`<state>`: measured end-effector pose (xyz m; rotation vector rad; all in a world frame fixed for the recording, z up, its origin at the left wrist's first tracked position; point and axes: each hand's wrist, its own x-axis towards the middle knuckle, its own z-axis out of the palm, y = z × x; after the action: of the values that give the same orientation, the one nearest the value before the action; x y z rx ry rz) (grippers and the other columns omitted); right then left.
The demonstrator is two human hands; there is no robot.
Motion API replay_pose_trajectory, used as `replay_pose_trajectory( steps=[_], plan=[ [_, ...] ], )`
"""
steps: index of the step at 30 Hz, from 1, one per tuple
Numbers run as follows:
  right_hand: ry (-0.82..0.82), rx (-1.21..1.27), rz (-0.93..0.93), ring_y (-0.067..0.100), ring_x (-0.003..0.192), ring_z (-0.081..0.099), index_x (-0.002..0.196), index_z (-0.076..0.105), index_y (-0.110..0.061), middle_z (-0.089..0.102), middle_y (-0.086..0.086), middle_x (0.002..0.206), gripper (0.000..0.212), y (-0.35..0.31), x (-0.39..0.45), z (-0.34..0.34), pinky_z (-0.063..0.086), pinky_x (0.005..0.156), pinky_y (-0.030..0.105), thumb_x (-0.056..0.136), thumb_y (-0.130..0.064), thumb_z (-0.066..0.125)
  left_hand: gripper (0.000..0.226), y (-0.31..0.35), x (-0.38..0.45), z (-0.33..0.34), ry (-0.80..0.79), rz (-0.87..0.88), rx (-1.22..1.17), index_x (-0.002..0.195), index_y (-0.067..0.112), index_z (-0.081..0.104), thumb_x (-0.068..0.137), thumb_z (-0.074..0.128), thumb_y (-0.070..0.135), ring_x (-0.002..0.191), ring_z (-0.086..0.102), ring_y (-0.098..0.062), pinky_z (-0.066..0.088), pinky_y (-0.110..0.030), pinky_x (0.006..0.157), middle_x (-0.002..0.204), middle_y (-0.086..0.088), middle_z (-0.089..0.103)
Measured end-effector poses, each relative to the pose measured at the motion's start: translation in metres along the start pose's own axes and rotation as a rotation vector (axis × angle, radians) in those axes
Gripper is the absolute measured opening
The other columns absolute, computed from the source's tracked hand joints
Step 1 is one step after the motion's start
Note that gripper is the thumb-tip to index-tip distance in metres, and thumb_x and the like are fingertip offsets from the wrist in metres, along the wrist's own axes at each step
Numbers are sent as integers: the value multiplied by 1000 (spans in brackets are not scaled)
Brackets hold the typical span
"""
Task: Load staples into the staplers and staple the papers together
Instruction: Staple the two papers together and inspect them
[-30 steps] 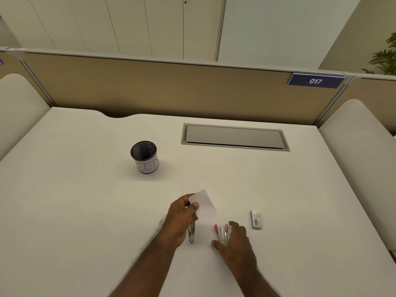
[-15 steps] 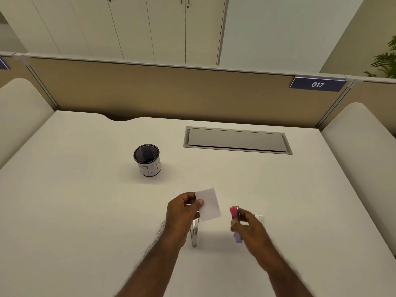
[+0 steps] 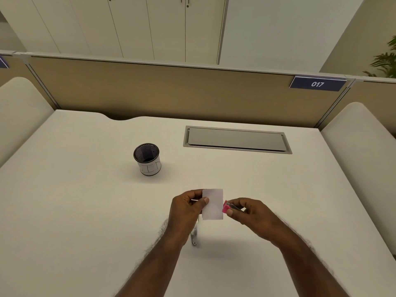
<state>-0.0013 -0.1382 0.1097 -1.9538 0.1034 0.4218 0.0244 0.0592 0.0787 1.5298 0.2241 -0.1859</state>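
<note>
The left hand (image 3: 188, 207) is holding a small white paper (image 3: 212, 204) upright above the worktop (image 3: 75, 211), its fingers (image 3: 205, 200) pinching the paper's left edge, thumb on the near face and the others behind. The right hand (image 3: 249, 216) is holding a small pink stapler (image 3: 227, 207), fingers pinching its body so that the pink end is pointing toward 9 o'clock and sitting just beside the paper's right edge. Whether the stapler's mouth is actually over the paper cannot be told; the two look to be touching or nearly so.

Both hands are meeting in the air at about 6 o'clock on the worktop, near its front. Under the left hand, a second, silver stapler (image 3: 194, 233) is lying flat on the surface, its long axis running roughly from 12 to 6 o'clock, partly hidden by the wrist.

A black mesh pen cup (image 3: 147, 159) with a white band is standing upright at about 10 o'clock from the hands, well apart from them. A grey cable hatch (image 3: 236, 139) is lying flush in the worktop at about 1 o'clock. Beyond it a tan partition (image 3: 150, 91) is carrying a blue plate (image 3: 317, 84) reading 017.
</note>
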Motion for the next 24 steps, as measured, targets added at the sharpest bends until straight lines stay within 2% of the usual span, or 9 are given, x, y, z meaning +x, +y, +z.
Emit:
replay_pose_trajectory(
  steps=[2,4,7,12,15,18,24],
  plan=[
    [-43,-31,1,-3,61,51,100,73,-25,68,-17,84,18,-2,1,-2,43,63,15,86,-36,70,26,1,-1,1,-21,12,15,88,27,75,84,71,2,76,71,-15,60,-28,70,86,3,77],
    [-65,-78,8,-4,60,51,98,74,-27,68,-21,80,20,-3,1,-3,43,61,11,85,-41,70,23,2,-2,3,-55,16,36,91,25,75,85,71,3,79,71,-19,60,-28,69,88,0,77],
    [-85,-118,2,3,60,47,91,74,-28,66,-18,76,21,-4,1,-4,40,57,13,83,-47,69,24,1,-5,4,-94,29,87,90,30,74,85,71,6,78,71,-17,59,-26,69,87,3,77],
    [-92,-94,-7,7,61,45,86,75,-27,64,-16,70,19,-5,1,-1,38,56,15,82,-46,72,26,0,-7,4,-135,31,136,88,35,74,86,71,9,79,72,-15,61,-32,75,86,8,77],
    [-85,-93,5,9,60,44,83,74,-24,57,-14,62,20,-3,2,1,36,56,19,82,-44,73,23,0,-8,3,-160,23,138,91,30,76,86,70,8,81,72,-20,61,-40,79,86,5,77],
    [-65,-77,8,13,62,44,82,73,-18,55,-5,65,21,0,2,3,36,60,26,82,-39,74,21,0,-8,2,-182,20,144,95,24,77,86,70,7,82,72,-25,59,-45,81,87,1,78],
    [-63,-80,-2,15,62,43,81,72,-14,52,0,66,24,5,3,3,34,60,29,82,-38,75,23,0,-8,3,-205,7,177,92,27,77,86,70,7,80,72,-27,59,-46,81,84,-1,77]
  ],
)
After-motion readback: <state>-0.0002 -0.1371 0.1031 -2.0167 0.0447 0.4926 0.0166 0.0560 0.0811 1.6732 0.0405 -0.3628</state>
